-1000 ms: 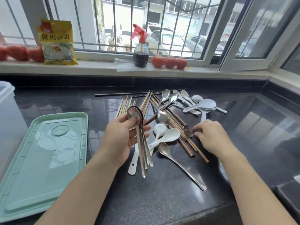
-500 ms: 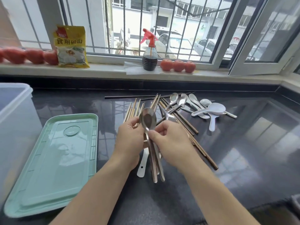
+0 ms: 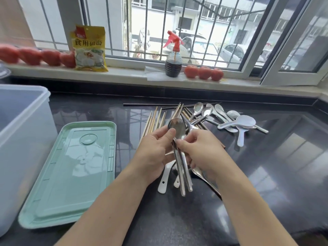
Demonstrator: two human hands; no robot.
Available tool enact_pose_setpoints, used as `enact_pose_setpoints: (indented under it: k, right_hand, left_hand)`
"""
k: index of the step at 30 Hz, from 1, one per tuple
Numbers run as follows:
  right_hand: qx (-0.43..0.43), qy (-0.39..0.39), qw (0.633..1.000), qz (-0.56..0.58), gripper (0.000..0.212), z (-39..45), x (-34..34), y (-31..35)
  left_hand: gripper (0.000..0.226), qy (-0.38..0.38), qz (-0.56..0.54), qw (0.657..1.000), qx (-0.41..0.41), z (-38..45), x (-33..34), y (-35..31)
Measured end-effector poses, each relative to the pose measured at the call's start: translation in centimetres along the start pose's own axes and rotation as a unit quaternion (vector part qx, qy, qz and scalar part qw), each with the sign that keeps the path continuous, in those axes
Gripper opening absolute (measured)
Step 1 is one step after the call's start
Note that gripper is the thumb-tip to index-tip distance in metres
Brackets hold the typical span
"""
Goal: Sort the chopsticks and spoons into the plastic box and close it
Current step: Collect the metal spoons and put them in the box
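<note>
Now the left hand [image 3: 154,153] is gripping a bundle of metal spoons [image 3: 178,139] with curled fingers while the right hand [image 3: 200,151] is pinching them; better is squaring the bowls together before carrying them to the open plastic box [image 3: 23,110] at the left.

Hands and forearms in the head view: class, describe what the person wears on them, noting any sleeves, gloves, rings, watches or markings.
Both forearms are bare as far as the picture shows, with no sleeve in view. The left hand and right hand wear no gloves. No ring, watch, bracelet or marking shows on either.
</note>
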State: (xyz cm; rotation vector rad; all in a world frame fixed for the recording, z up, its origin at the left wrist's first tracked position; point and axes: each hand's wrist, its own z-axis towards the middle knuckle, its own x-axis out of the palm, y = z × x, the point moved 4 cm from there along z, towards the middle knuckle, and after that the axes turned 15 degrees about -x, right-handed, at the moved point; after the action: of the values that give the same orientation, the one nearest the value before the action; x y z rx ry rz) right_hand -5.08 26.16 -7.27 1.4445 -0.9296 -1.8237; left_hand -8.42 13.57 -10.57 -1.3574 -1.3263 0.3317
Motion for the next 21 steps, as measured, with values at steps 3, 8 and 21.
enact_pose_setpoints:
  k: [3,8,21]
  right_hand:
    - [0.008,0.033,0.999,0.030,0.025,0.0,0.0,0.3]
    - [-0.007,0.090,0.992,-0.085,0.027,1.0,0.1,0.0]
    - [0.005,-0.050,0.997,-0.052,0.034,1.3,-3.9,-3.3]
  left_hand:
    - [0.020,0.013,0.009,1.000,0.022,0.1,0.3,0.1]
    - [0.021,-0.036,0.028,0.999,0.015,0.2,0.4,0.7]
    - [0.025,-0.092,-0.104,0.990,-0.025,0.8,-0.9,0.2]
